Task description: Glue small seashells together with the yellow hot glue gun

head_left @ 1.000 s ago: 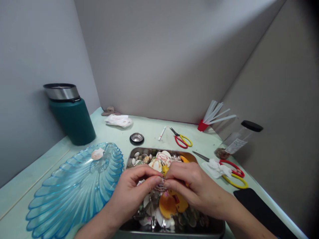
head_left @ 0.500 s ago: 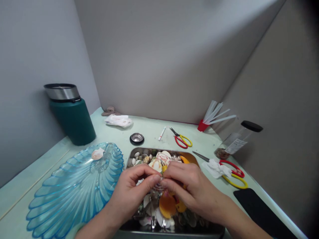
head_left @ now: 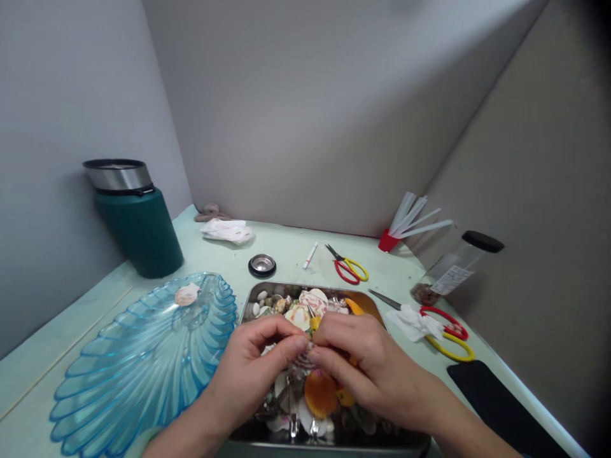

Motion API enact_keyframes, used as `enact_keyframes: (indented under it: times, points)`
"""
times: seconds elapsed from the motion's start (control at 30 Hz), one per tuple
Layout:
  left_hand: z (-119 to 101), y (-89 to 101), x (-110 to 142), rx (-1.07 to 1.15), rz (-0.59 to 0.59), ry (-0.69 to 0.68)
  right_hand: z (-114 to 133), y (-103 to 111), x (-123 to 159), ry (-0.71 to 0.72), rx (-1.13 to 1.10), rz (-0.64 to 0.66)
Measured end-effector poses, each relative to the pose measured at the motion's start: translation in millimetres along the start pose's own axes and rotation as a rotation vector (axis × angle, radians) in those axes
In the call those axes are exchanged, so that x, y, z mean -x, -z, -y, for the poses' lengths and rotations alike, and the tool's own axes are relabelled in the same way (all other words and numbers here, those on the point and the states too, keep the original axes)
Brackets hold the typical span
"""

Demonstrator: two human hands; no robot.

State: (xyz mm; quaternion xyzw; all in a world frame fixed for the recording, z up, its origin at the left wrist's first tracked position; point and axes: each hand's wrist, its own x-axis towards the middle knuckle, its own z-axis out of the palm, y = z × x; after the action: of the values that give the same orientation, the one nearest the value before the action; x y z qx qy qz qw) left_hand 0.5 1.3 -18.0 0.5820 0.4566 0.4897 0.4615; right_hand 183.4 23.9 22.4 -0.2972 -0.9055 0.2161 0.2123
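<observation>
My left hand [head_left: 255,369] and my right hand [head_left: 370,366] meet over a metal tray [head_left: 248,302] full of seashells [head_left: 305,305] and pebbles. Both hands pinch one small ribbed shell [head_left: 305,357] between their fingertips, with a bit of yellow showing just above it. An orange scallop shell [head_left: 319,395] lies under the hands. To the left stands a large blue shell-shaped glass dish [head_left: 138,362] with one pale shell [head_left: 186,294] near its far end.
A teal flask [head_left: 136,222] stands at the far left. Behind the tray lie a small round metal lid [head_left: 262,265], a white stick [head_left: 310,255], red-yellow scissors [head_left: 351,270] and crumpled tissue [head_left: 226,230]. At the right: larger scissors [head_left: 449,334], red cup with strips [head_left: 389,240], jar [head_left: 456,270], black pad [head_left: 496,407].
My right hand has crept slightly left and toward me, covering more of the yellow piece. Otherwise both hands keep pinching the small shell in the same spot.
</observation>
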Motion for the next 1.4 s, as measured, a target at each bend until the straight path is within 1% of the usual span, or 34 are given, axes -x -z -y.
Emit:
enact_keyframes:
  times: [0.2,0.3,0.4,0.47,0.53,0.63,0.77,1.0,1.13,1.27,1.4]
  points:
    - [3,-2.2,0,0.053,-0.007,0.039,1,-2,-1,-0.019,-0.025,-0.057]
    - [4,-3.6,0,0.14,-0.066,0.05,0,-4,-1,-0.079,-0.006,-0.135]
    - [4,-4.0,-2,0.145,-0.131,0.025,-2,-6,-1,-0.16,0.017,-0.22]
    - [3,-4.4,-2,0.124,-0.127,0.009,-3,-7,-2,-0.201,0.027,-0.253]
    - [2,-5.2,-2,0.124,-0.084,0.009,-2,-8,-2,-0.227,0.019,-0.267]
    - [3,-6.1,-2,0.136,-0.024,0.01,4,-5,-2,-0.239,-0.053,-0.21]
    - [4,-3.7,0,0.184,0.045,0.075,10,-1,1,-0.2,-0.117,-0.105]
    - [0,0.6,1,0.18,0.111,0.017,11,-1,2,-0.221,-0.096,-0.094]
    - [1,-1.7,0,0.215,0.098,0.031,11,-3,1,-0.2,-0.066,-0.081]
    - [4,-2.5,-2,0.188,0.05,0.046,11,-3,0,-0.185,-0.057,-0.061]
    - [6,-1.6,-1,0.172,-0.007,0.072,11,-4,1,-0.111,-0.081,-0.039]
